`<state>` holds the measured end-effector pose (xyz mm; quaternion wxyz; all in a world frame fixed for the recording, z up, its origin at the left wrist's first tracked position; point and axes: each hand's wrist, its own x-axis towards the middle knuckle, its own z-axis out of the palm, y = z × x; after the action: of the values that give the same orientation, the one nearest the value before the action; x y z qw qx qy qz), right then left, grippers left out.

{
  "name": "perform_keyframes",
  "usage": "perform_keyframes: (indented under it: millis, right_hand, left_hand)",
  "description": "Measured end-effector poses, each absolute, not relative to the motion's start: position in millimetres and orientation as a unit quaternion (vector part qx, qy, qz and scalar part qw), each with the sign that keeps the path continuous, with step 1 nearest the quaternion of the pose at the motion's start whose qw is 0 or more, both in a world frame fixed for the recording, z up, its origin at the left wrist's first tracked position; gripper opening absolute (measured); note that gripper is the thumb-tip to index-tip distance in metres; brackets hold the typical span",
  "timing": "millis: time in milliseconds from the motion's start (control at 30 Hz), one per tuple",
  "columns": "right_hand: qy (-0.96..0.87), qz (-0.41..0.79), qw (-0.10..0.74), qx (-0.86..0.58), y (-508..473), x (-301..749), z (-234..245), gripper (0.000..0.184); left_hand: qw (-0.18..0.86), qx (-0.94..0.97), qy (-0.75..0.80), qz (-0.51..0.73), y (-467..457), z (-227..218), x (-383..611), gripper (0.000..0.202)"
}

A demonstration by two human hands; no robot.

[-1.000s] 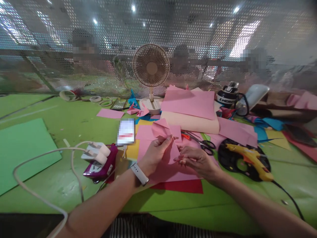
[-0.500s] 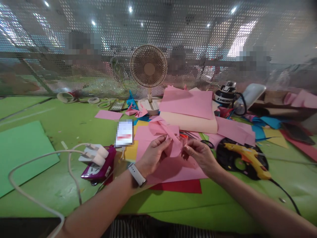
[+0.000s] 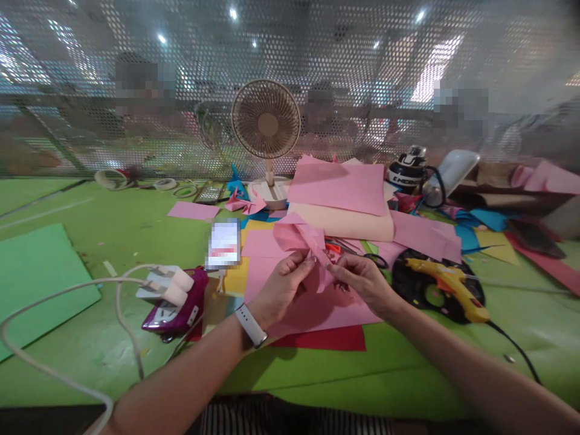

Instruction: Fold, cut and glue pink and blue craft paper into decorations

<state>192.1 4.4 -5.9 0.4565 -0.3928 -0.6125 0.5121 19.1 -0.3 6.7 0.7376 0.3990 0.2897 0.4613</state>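
A folded piece of pink paper [image 3: 296, 232] with a twisted strip is held up between my two hands. My left hand [image 3: 286, 281], with a watch on its wrist, pinches the paper's lower middle between thumb and fingers. On the other side, my right hand [image 3: 362, 278] pinches the strip's right edge with thumb and fingertips. Flat pink sheets [image 3: 312, 314] lie under both hands, with a red sheet [image 3: 326, 339] beneath them. Part of the folded paper is hidden behind my fingers.
A yellow hot glue gun [image 3: 448, 287] rests on a black tray at right. Left of my hands are a phone [image 3: 224, 244] and a purple power strip [image 3: 176, 308] with plugs and cables. A fan [image 3: 266, 121] and a bottle [image 3: 405, 172] stand behind.
My right hand has moved slightly left and now grips the strip closer to my left hand. The folded strip has shifted in angle. The whole view has moved slightly.
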Motion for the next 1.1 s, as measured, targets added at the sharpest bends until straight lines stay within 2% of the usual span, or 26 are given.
perform_keyframes:
  millis: [300, 833, 1100]
  right_hand:
    - [-0.553, 0.567, 0.456, -0.406, 4.4, 192.9, -7.3, 0.032]
    - [-0.586, 0.481, 0.48, -0.44, 6.2, 189.9, -7.5, 0.043]
    - [-0.599, 0.464, 0.49, -0.431, 6.8, 190.2, -8.2, 0.039]
  left_hand:
    - [0.755, 0.378, 0.277, 0.459, -1.3, 11.5, 18.7, 0.008]
    - [0.753, 0.38, 0.311, 0.438, -2.3, 7.1, 19.6, 0.012]
    - [0.763, 0.361, 0.281, 0.457, -1.0, 4.3, 22.1, 0.013]
